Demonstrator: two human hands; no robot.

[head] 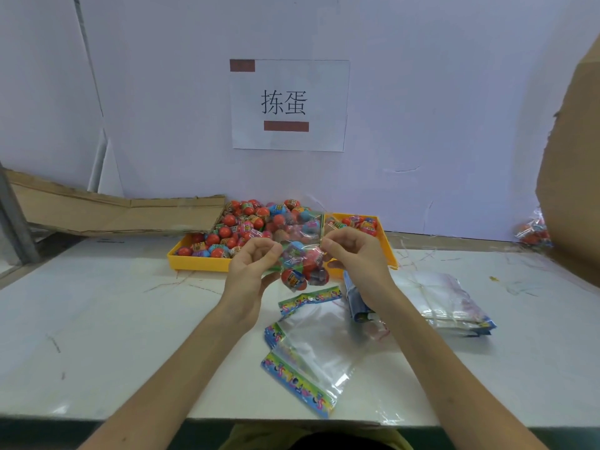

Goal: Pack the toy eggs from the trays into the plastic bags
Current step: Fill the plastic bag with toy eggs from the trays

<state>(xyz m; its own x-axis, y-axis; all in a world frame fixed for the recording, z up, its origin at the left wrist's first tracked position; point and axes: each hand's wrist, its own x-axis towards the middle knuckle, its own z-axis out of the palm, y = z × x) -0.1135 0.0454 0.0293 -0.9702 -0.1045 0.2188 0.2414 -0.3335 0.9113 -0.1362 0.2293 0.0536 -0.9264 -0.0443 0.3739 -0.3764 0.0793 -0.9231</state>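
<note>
The bag [300,254], clear plastic with several toy eggs [297,277] already inside, hangs in the middle of the frame, held up just in front of the yellow tray [194,263]. The left hand [251,269] pinches its left edge with curled fingers, and the right hand [352,254] pinches the right edge near the top, so both hands grip the same bag and its mouth is drawn taut between them. The eggs sag in the lower part, one red one lowest.

This looks like the closing step: the bag seems filled and the hands appear set to press or seal the top. The next move likely calls for running the fingers along the opening while keeping the eggs low, then setting the bag aside.

Behind it, the tray holds a heap of loose eggs, red and blue. Below the hands, empty bags [308,358] with bright printed strips lie on the white desk [113,336], and a stack of them [451,303] sits at centre right. Flattened cardboard [117,212] leans at left.
</note>
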